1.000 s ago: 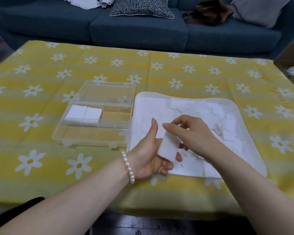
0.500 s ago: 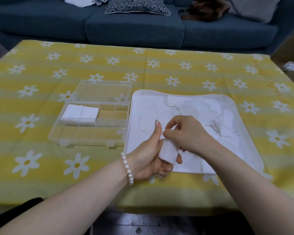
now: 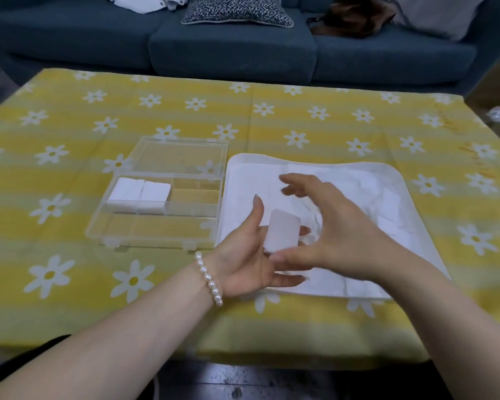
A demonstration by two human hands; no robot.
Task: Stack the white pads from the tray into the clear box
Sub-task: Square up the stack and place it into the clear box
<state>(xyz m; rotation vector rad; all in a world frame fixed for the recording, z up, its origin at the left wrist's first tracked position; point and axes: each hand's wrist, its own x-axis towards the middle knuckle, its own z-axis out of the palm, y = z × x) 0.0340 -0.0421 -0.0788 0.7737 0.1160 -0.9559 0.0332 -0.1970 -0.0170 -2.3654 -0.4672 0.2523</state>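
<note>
The left hand (image 3: 244,252) holds a small stack of white pads (image 3: 282,231) at mid-frame, its fingers (image 3: 289,280) curled beneath it and the thumb upright. The right hand (image 3: 334,229) hovers beside it with fingers spread, gripping nothing, over the tray (image 3: 399,180) of loose pads. Left of the tray on the counter (image 3: 329,125), the clear box (image 3: 159,226) holds two stacks (image 3: 140,192) in its upper-left compartments.

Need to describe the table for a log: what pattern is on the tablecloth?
Yellow stripes with white daisies, on the tablecloth; the head view shows it plainly.
</note>
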